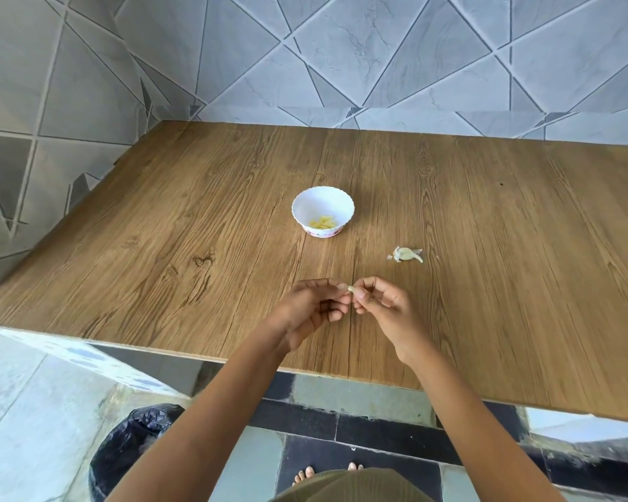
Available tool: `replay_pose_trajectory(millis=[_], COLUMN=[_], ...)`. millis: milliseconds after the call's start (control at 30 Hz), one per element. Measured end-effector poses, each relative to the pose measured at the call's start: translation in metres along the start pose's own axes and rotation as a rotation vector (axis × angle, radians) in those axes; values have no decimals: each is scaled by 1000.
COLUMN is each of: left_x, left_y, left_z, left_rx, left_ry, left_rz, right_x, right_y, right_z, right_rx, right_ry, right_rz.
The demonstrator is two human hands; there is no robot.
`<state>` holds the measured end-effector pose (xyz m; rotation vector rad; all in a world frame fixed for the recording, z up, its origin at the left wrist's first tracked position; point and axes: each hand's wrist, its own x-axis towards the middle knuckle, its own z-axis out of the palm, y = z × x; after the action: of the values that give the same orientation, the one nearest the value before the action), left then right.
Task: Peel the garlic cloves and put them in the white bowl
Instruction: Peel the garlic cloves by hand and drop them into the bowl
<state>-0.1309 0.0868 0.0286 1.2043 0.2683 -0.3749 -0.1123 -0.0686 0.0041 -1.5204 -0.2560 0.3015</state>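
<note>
Above the near part of the wooden table [196, 219], my left hand [312, 311] and my right hand [385, 307] meet, and their fingertips pinch one small pale garlic clove [352, 289] between them. The white bowl [307, 201] stands farther back at the table's middle, with several yellowish peeled cloves [323, 222] at its bottom. A bit of garlic with unpeeled cloves and loose skin [407, 254] lies on the table to the right of the bowl, just beyond my right hand.
A bin lined with a black bag [131, 447] stands on the floor at the lower left, below the table's front edge. Grey tiled walls close the table at the back and the left. My bare feet [327, 472] show on the floor.
</note>
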Motion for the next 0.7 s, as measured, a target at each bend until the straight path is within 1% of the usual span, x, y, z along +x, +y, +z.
replay_pose_trajectory(millis=[167, 333, 567, 633, 700], left_x=[-2, 0, 0, 0, 0], left_y=[2, 2, -1, 0, 0], left_z=[1, 4, 3, 4, 5], left_rx=[-106, -92, -179, -175, -109], left_ry=[-43, -21, -75, -71, -31], left_rz=[-126, -144, -221, -214, -136], right_x=[0, -1, -4, -4, -4], right_y=[-1, 5, 1, 1, 1], right_z=[1, 1, 6, 6, 8], right_rx=[-63, -82, -76, -80, -66], right_ry=[-16, -19, -5, 6, 65], right_rz=[-83, -75, -72, -62, -33])
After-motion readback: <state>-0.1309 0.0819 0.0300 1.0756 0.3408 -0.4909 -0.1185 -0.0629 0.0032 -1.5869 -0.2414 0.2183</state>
